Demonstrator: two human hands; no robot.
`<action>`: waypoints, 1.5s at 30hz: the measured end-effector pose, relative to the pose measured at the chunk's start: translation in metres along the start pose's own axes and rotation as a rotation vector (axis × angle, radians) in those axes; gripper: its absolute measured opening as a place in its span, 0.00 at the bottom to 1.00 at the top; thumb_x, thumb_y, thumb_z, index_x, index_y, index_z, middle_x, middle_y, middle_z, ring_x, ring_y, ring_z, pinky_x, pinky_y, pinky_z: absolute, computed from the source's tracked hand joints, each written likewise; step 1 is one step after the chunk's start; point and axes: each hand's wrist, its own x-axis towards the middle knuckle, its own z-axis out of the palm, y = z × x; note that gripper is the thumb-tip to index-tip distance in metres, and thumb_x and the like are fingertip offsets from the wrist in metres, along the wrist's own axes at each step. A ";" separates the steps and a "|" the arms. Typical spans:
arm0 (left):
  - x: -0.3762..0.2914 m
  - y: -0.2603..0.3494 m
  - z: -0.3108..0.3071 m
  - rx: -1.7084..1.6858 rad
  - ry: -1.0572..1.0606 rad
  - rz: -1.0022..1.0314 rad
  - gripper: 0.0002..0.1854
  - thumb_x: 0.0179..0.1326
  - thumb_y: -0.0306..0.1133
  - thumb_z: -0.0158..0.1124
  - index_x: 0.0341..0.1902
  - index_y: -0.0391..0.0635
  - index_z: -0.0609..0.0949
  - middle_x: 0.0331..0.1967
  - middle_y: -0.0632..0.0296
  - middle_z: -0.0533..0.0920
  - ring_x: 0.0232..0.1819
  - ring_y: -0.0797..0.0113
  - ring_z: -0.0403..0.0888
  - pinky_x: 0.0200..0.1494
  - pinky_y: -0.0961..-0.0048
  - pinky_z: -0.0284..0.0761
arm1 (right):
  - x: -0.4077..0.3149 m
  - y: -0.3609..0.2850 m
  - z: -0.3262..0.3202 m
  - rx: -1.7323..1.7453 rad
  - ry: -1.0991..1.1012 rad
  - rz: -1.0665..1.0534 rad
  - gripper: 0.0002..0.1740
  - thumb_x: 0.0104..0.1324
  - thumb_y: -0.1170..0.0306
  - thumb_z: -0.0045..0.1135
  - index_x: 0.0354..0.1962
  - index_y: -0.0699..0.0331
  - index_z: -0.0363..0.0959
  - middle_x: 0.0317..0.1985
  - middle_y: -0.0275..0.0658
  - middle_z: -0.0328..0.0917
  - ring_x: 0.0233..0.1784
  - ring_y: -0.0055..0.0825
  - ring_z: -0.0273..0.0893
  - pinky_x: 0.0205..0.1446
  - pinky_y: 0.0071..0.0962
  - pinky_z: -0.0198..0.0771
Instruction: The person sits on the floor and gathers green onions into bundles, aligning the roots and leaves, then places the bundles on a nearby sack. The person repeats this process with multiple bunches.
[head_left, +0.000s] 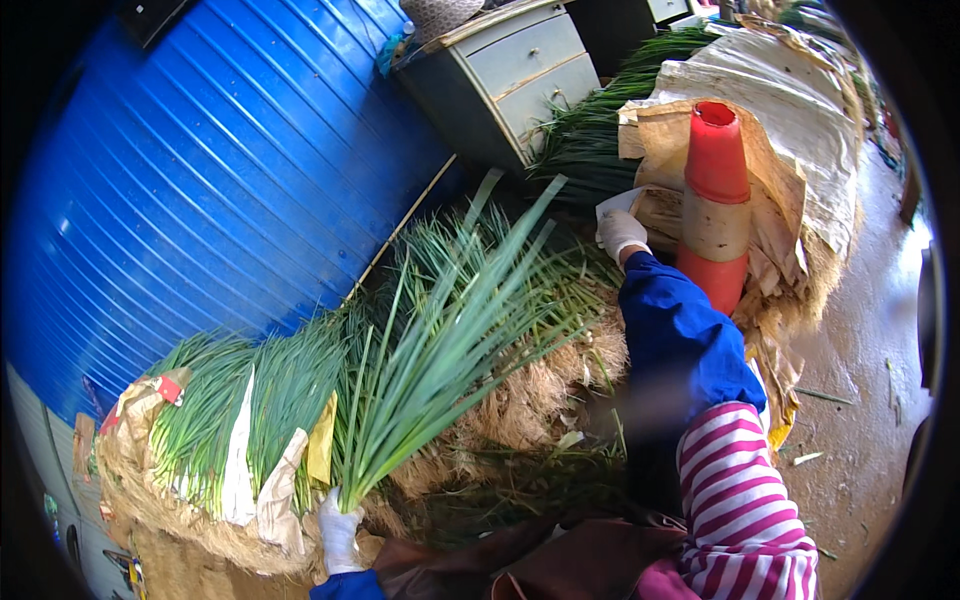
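My left hand (341, 521), in a white glove, is closed around the lower stems of a bunch of long green leafy stalks (442, 352), like leeks or scallions. Their leaves fan up and to the right. My right hand (621, 231), gloved too, reaches forward and holds the edge of a pale sheet (619, 201) beside the brown paper wrapping; its fingertips are partly hidden. More stalks with tan, hairy roots (525, 401) lie heaped between my hands. At the left stands a row of bundled stalks (285, 405), with paper pieces among them.
A red and white traffic cone (716, 217) stands right of my right hand, before a covered heap (765, 75). A blue corrugated metal wall (225, 187) rises at the left. A worn drawer cabinet (517, 67) stands at the back. Scraps lie on the wet floor (855, 420) at right.
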 end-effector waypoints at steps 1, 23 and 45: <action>0.001 -0.002 0.000 0.003 0.007 -0.019 0.26 0.43 0.20 0.68 0.51 0.37 0.79 0.34 0.61 0.84 0.33 0.73 0.80 0.40 0.74 0.76 | 0.001 -0.001 -0.002 0.349 -0.147 -0.056 0.09 0.65 0.68 0.53 0.35 0.61 0.80 0.35 0.45 0.83 0.37 0.38 0.84 0.33 0.34 0.77; -0.024 0.006 -0.026 -0.579 0.120 -0.073 0.24 0.44 0.14 0.63 0.49 0.38 0.79 0.37 0.66 0.82 0.32 0.74 0.77 0.36 0.78 0.75 | -0.216 -0.128 0.084 -0.460 -1.534 -0.807 0.37 0.66 0.50 0.56 0.68 0.56 0.60 0.59 0.44 0.74 0.49 0.36 0.81 0.54 0.36 0.76; -0.104 0.104 -0.061 -0.574 0.003 -0.123 0.26 0.45 0.32 0.69 0.50 0.35 0.76 0.32 0.63 0.80 0.28 0.76 0.78 0.30 0.81 0.75 | -0.089 -0.112 0.068 0.005 0.124 -0.896 0.03 0.53 0.69 0.56 0.25 0.57 0.76 0.24 0.41 0.80 0.32 0.43 0.81 0.35 0.40 0.75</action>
